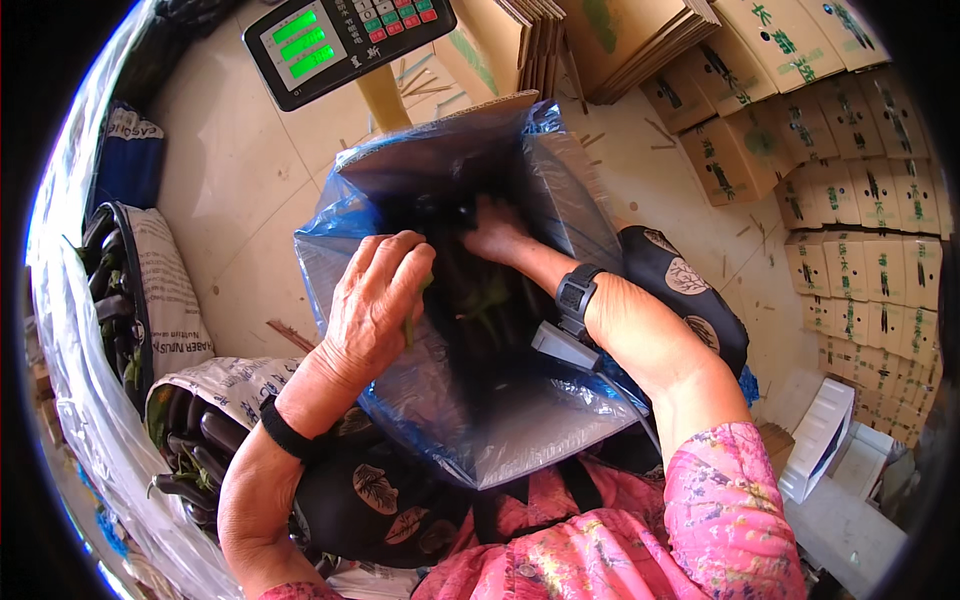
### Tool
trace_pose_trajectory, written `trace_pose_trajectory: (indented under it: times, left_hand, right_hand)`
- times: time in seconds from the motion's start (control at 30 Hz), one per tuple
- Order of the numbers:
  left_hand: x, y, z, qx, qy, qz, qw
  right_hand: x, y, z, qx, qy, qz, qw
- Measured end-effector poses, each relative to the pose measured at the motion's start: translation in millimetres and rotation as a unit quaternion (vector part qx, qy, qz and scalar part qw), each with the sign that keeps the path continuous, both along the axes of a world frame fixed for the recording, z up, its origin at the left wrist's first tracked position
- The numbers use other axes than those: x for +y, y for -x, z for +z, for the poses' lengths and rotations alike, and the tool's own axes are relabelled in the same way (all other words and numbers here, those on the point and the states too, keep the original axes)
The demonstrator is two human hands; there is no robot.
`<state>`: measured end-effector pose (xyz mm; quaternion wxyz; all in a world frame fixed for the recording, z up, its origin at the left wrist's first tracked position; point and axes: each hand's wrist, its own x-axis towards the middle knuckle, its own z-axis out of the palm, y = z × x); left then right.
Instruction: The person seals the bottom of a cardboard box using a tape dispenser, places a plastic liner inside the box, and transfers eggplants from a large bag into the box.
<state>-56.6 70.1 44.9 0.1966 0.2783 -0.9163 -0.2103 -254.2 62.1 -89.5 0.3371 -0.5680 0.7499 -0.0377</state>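
Before me, between my knees, stands an open cardboard box lined with a blue-tinted plastic bag. Dark eggplants with green stems lie inside, mostly lost in shadow. At the box's left rim my left hand has its fingers curled round a green eggplant stem; the dark body cannot be made out. My right hand reaches into the far part of the box among dark, glossy eggplants. Shadow hides its fingertips, so its grip is unclear.
Beyond the box rises a weighing scale's lit display on a post. Sacks of eggplants stand at left, beside plastic sheeting. Flattened cartons lean at the back; stacked printed boxes line the right. A white foam box sits lower right.
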Motion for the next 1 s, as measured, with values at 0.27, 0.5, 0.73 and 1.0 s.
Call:
trace_pose_trajectory:
  times: [0.27, 0.5, 0.73, 1.0]
  left_hand:
    - [-3.5, 3.6, -2.9, 0.026, 0.008, 0.028, 0.999]
    - [0.4, 0.7, -8.4, 0.003, 0.062, 0.018, 0.998]
    - [-0.9, 6.0, -13.4, -0.025, 0.078, 0.005, 0.997]
    - [-2.1, 6.9, -17.8, -0.017, 0.075, 0.014, 0.997]
  right_hand:
    - [-8.4, -17.9, -18.9, 0.128, 0.024, 0.025, 0.991]
    - [5.1, -7.3, -1.8, 0.323, 0.148, 0.217, 0.909]
    - [7.0, -2.1, 2.9, 0.363, 0.159, 0.309, 0.865]
    - [5.0, -32.9, 31.1, -0.055, -0.063, 0.031, 0.996]
